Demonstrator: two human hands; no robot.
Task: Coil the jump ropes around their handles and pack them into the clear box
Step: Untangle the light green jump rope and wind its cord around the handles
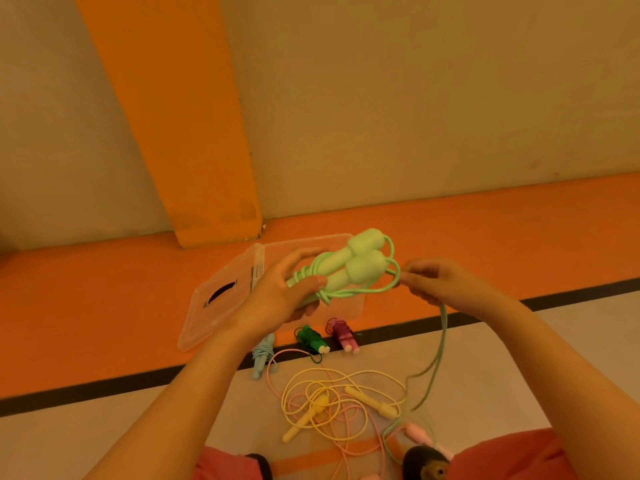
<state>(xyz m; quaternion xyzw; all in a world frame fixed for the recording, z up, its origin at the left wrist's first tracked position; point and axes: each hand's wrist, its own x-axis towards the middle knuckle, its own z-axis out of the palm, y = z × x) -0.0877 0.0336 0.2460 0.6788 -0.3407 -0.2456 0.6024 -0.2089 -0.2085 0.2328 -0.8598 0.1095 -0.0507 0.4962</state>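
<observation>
— While both handles are up in the air, which hand has them?

— The left hand (277,292). Its grip is closed round the narrow ends of the two pale green handles (349,268), which lie side by side above the clear box (311,242). A few turns of the green rope (440,341) sit round them.

— And the other grip?

— The right hand (436,285) pinches the green rope just beside the thick ends of the handles. From that pinch the rest of the rope hangs down to the floor (519,358).

— Where is the box?

— On the orange strip of the floor, near the wall. Its lid (214,306) is folded open flat to the left.

— The other ropes?

— Three wound ones lie just in front of the box, by the black line: a blue rope (261,358), a dark green rope (310,337) and a magenta rope (341,332). Nearer the person, a yellow rope (311,410) and a pink rope (419,433) lie loose and tangled together on the pale floor.
</observation>
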